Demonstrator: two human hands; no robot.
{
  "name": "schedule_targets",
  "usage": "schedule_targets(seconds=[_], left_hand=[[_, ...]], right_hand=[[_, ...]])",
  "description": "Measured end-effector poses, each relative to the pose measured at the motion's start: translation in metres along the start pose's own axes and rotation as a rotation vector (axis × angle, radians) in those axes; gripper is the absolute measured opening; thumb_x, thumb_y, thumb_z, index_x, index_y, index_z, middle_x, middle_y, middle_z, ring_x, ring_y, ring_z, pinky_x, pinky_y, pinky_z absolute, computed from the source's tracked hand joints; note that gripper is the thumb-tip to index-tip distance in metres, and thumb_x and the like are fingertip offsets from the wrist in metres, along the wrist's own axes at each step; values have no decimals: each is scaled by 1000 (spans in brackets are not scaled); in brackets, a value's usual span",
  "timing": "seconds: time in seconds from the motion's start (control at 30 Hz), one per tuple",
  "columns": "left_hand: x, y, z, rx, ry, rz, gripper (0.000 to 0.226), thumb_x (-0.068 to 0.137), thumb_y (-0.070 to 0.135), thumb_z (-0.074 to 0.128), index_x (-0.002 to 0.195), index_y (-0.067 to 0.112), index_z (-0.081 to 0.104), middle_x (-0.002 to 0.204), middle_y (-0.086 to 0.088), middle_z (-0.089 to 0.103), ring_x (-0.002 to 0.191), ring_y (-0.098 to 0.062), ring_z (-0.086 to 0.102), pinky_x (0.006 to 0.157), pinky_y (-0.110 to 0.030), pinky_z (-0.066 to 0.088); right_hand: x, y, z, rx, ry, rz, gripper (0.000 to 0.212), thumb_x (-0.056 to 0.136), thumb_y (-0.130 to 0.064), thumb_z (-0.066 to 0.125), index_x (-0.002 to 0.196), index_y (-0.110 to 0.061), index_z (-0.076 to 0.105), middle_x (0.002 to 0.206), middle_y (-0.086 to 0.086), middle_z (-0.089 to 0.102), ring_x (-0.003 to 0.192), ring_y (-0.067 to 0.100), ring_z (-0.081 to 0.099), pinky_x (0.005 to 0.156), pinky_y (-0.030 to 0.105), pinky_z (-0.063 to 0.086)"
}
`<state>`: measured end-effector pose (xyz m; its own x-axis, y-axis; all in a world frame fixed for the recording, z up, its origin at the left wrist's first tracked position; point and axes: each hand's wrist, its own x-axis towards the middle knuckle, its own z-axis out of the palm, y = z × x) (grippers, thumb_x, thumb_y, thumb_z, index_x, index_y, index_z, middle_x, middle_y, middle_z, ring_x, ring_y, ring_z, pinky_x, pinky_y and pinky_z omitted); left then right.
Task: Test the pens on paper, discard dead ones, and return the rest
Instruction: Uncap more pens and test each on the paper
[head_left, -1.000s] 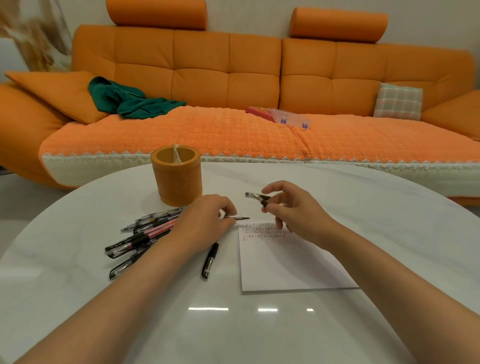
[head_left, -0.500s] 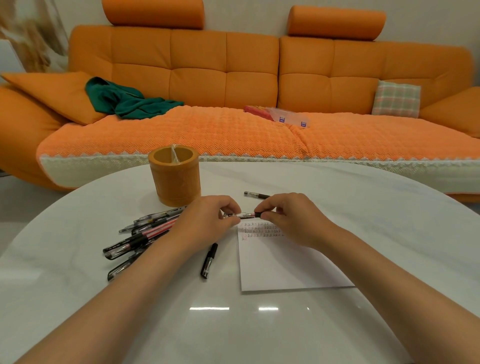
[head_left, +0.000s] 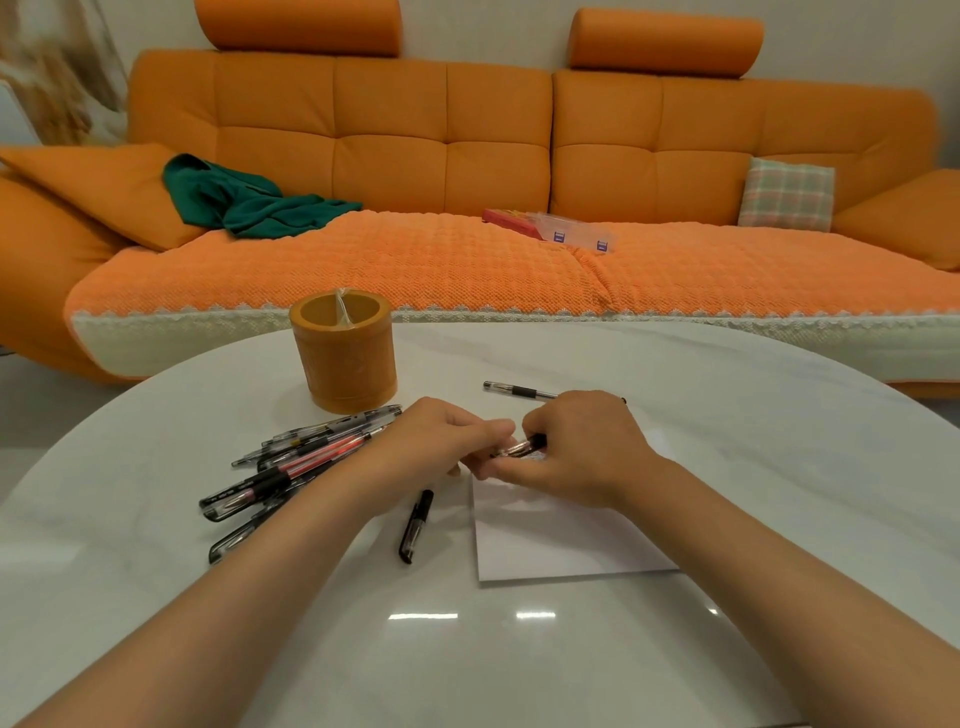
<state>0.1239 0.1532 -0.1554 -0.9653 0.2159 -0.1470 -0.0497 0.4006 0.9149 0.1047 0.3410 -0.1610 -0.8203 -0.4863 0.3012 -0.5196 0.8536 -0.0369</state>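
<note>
pen (head_left: 521, 447) left-right, black end right | left hand (head_left: 434, 444), right hand (head_left: 577, 453) pinch it

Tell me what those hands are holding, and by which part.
Both hold one pen. The right hand pinches its black end; the left hand grips the opposite end, which is mostly hidden under its fingers.

On the table (head_left: 727, 415): pen holder (head_left: 345, 364) far left, pile of pens (head_left: 291, 462) just before it, lone pen (head_left: 415, 525) between pile and paper sheet (head_left: 561, 545). Beyond the sheet lies a far pen (head_left: 519, 391). The sofa (head_left: 441, 156) stands behind the table.
</note>
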Motion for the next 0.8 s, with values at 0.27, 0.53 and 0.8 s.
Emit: schedule_targets(seconds=[0.27,0.53,0.8], left_hand=[[-1,3,1,34,24,-18,15,88,32,73,86,19,81,65,4,71,58,-1,60,62,-23,45],[8,-6,-15,89,355,86,9,93,28,68,91,22,75,79,10,76,61,4,58,63,-22,46],[0,-19,-31,605,361,135,20,97,26,62,115,34,59,87,16,64,80,-4,59,66,-28,52]], right_hand=[[0,-3,9,51,41,1,58,79,-68,49,56,-15,53,44,-1,41,45,17,33,47,30,24],[10,19,11,465,-31,35,27,90,-13,68,105,-30,53,99,-12,48,84,3,52,75,21,44],[28,35,14,262,-16,270,15,93,-26,67,107,-29,73,100,-7,67,94,15,59,76,31,46]])
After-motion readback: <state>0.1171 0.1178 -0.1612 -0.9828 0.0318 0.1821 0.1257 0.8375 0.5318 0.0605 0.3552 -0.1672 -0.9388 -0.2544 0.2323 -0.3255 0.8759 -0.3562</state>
